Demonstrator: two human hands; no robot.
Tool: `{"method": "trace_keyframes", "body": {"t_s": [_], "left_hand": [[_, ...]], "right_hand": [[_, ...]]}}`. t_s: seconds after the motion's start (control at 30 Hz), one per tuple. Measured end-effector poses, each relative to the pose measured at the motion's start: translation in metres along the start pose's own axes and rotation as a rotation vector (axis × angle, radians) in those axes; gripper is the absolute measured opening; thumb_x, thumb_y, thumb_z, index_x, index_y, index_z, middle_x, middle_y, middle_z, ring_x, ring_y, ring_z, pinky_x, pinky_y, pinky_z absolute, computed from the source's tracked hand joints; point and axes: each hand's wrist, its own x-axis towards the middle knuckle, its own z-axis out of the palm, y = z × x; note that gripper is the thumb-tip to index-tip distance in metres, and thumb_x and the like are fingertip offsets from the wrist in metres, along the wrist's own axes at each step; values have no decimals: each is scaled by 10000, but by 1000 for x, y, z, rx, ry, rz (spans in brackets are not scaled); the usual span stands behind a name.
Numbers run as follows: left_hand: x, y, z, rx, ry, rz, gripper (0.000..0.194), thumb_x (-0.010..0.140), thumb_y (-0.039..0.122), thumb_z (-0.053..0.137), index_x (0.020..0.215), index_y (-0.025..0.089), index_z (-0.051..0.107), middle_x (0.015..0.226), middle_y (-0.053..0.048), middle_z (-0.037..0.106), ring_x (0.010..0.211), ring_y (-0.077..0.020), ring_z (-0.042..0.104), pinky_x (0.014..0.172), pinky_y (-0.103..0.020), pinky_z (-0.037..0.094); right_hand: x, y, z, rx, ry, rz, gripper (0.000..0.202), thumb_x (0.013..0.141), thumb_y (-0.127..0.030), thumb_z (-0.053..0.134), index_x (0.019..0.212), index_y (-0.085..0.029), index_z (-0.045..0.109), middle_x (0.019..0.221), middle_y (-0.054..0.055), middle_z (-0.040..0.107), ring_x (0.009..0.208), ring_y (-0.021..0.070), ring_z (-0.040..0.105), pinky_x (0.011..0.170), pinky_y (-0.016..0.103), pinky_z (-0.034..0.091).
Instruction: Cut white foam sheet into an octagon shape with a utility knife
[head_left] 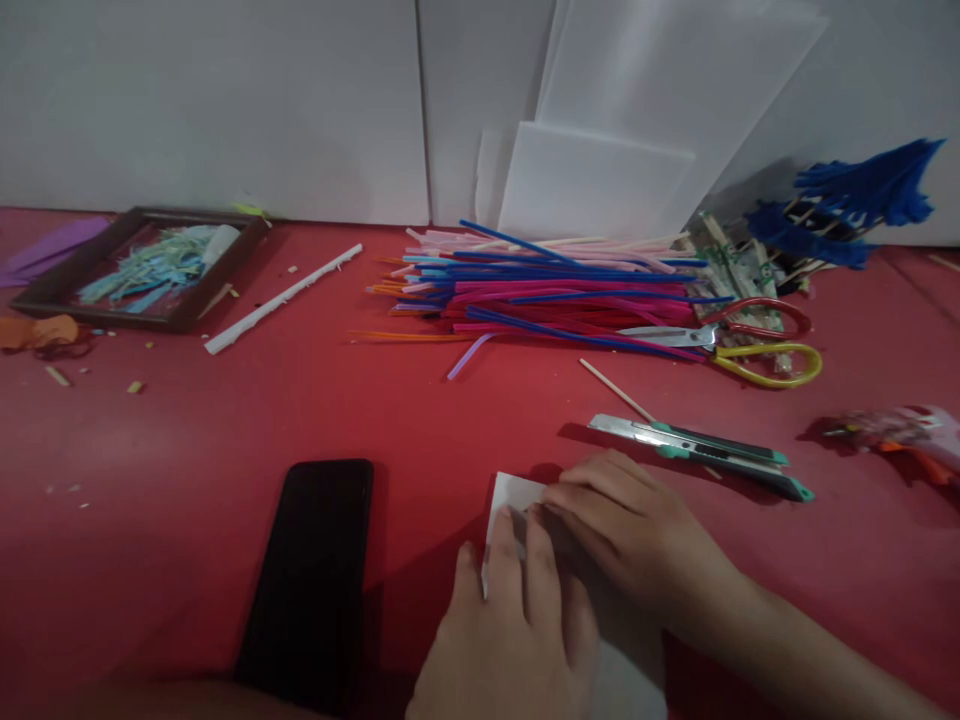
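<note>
A sheet of white paper or thin card point(628, 672) lies on the red tabletop in front of me. My left hand point(510, 630) presses on it with the fingers spread and stretched forward. My right hand point(637, 535) is closed at the paper's far edge, fingertips together close to the left hand's fingers. What exactly lies under those fingertips is hidden. Just beyond the right hand rests a green and black box cutter point(697, 450), its metal end pointing left. A black phone point(315, 580) lies flat to the left of my left hand.
Colourful pipe cleaners point(555, 285) are heaped at the back, with red and yellow handled scissors point(705, 338) on them. A rolled white paper stick point(285, 298), a brown frame point(184, 312) with shreds, blue fringed pieces point(870, 195) and a glue gun-like tool point(919, 432) lie around. White sheets point(600, 180) lean on the wall.
</note>
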Motion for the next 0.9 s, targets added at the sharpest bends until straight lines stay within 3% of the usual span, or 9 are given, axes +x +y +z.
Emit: {"method": "trace_keyframes", "body": {"t_s": [0.2,0.43,0.9], "left_hand": [[-1,2,1,15,11,-8,252,964,251,484,1130,198,666,1257,-137,668,1149,-328,637,769,-376,596],[-1,0,-2,46,-29,19,253,939,193,499,1141,186,652,1261,-134,667,1148,-323,639,720,-325,589],[1,-2,-2,57,6,37,268,973,214,435,1128,177,651,1217,-146,686,1119,-319,656,692,-338,598]], "right_hand": [[-3,2,-1,-60,7,-60,285,966,-110,402,898,-162,674,849,87,699,767,183,629,703,324,547],[-1,1,-2,-46,26,-54,315,979,-110,374,891,-137,675,833,93,702,757,184,623,695,320,547],[-3,2,-1,-9,0,-8,247,968,-116,432,911,-153,669,859,84,691,775,192,626,710,311,538]]}}
